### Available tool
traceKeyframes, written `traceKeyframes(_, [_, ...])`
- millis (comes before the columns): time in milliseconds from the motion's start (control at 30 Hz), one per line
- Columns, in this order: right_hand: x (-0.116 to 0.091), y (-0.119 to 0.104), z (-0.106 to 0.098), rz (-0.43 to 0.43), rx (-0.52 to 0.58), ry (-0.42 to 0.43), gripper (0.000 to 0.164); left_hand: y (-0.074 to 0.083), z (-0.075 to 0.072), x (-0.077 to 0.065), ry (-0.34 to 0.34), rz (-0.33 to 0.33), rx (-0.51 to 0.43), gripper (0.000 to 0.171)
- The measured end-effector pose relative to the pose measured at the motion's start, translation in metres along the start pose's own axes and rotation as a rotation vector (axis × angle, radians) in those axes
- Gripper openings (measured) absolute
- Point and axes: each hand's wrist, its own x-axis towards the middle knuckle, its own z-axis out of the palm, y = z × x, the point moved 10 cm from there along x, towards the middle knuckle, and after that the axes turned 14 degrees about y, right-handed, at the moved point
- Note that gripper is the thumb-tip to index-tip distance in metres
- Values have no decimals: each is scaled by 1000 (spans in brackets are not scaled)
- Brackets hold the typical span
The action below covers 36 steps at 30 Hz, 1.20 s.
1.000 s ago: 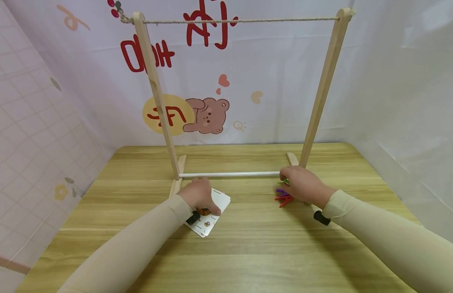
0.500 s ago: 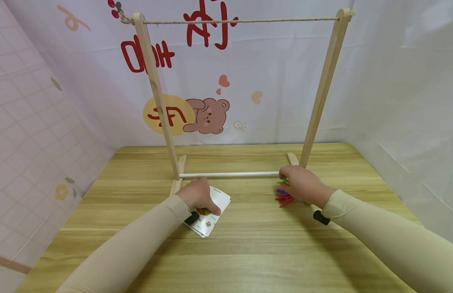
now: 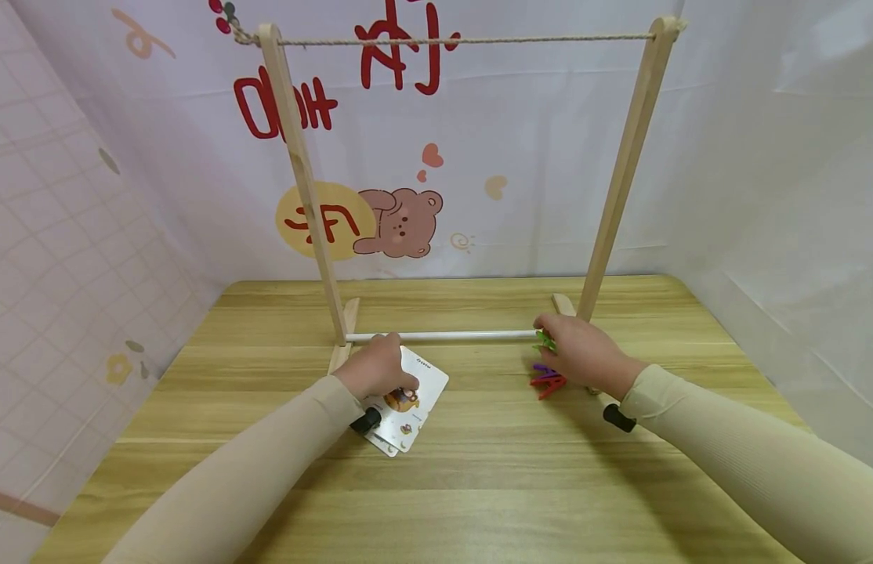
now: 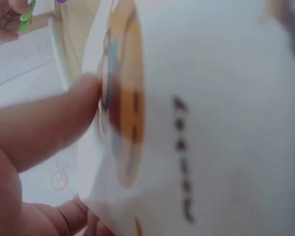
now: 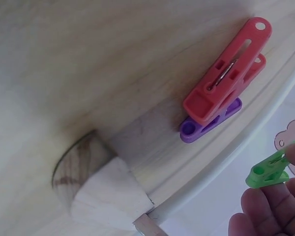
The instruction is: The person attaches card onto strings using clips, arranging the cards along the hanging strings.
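Note:
My left hand (image 3: 374, 370) grips a white picture card (image 3: 429, 382) at its far-left edge, thumb on the printed face. Close up in the left wrist view, the card (image 4: 221, 123) bears an orange figure and blurred lettering. Its near end sits over another white card (image 3: 382, 445) on the table. My right hand (image 3: 583, 349) pinches a green clothespin (image 5: 268, 171) between thumb and fingers, just above the table. Below that hand lie a red clothespin (image 5: 226, 73) and a purple clothespin (image 5: 201, 127), the red one overlapping the purple in the right wrist view.
A wooden frame stands across the table (image 3: 450, 501), with a left post (image 3: 302, 172), a right post (image 3: 625, 164), a white lower bar (image 3: 450, 336) and a rope (image 3: 479, 40) strung along the top. A printed cloth (image 3: 535, 157) hangs behind.
My left hand has shifted slightly away from me, raising the card and uncovering more of the one beneath. My right hand has lifted a little with the green clothespin, which shows more now.

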Motion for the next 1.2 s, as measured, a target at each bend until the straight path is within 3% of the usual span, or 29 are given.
traceKeyframes(233, [2, -5, -4, -22, -41, 9, 49, -1, -17, 3, 40, -13, -57, 59])
traceKeyframes(533, [10, -16, -19, -37, 1, 78, 40, 4, -44, 7, 124, 21, -135, 35])
traceKeyframes(1200, [37, -39, -59, -35, 51, 159, 38, 19, -110, 7, 271, 75, -355, 22])
